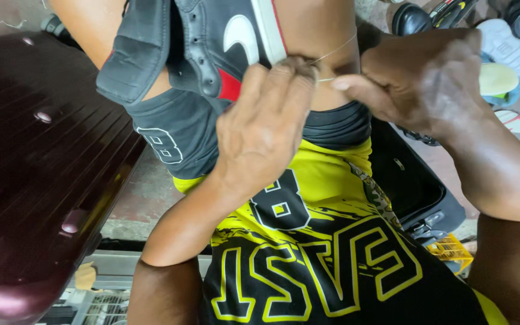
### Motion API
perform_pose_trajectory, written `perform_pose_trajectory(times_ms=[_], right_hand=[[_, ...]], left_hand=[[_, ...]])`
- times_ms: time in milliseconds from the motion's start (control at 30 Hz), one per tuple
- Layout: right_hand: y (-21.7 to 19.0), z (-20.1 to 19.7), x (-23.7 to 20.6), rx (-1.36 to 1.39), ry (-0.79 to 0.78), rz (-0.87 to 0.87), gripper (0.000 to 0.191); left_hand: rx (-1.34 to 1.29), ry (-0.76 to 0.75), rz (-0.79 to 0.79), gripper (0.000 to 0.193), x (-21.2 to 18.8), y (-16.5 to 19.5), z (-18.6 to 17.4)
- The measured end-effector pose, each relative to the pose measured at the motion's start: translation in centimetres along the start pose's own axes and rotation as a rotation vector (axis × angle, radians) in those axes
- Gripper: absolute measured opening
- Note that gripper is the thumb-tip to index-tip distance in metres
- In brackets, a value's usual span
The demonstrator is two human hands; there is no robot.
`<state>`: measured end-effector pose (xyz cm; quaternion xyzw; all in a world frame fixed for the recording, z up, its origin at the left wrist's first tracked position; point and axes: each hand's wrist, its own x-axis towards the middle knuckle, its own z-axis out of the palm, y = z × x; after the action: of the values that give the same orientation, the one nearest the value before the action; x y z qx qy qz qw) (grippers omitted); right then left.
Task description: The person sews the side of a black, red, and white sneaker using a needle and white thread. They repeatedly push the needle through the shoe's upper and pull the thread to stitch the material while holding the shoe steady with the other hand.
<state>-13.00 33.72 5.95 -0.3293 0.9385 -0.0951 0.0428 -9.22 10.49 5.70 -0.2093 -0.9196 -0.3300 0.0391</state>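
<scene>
The sneaker (pixel 212 42) looks like smooth, slightly shiny black leather with a matt padded cloth tongue, and the thread (pixel 335 51) across it is thin, pale and a bit glossy. The suitcase (pixel 43 162) is glossy, ribbed, dark maroon hard plastic, and the yellow-and-black jersey (pixel 326 241) is slick synthetic cloth.

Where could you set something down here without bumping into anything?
The flat top of the maroon suitcase is mostly bare, and a strip of concrete floor lies open between it and the person's lap. The upper right is crowded with shoes. In the middle, the left hand and right hand work thread on a black sneaker.
</scene>
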Motion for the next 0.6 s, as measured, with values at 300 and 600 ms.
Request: perform_pose_trajectory(times_ms=[300, 600], right_hand=[[-1.1, 3.9, 0.6, 0.378, 0.260, -0.089, 0.029], [-0.5, 0.7, -1.1, 1.056, -0.092, 0.288, 0.012]], left_hand=[[-0.752, -0.033, -0.650, 0.023, -0.9, 0.4, -1.4], [-0.379, -0.132, -0.162, 0.060, -0.4, -0.4, -1.1]])
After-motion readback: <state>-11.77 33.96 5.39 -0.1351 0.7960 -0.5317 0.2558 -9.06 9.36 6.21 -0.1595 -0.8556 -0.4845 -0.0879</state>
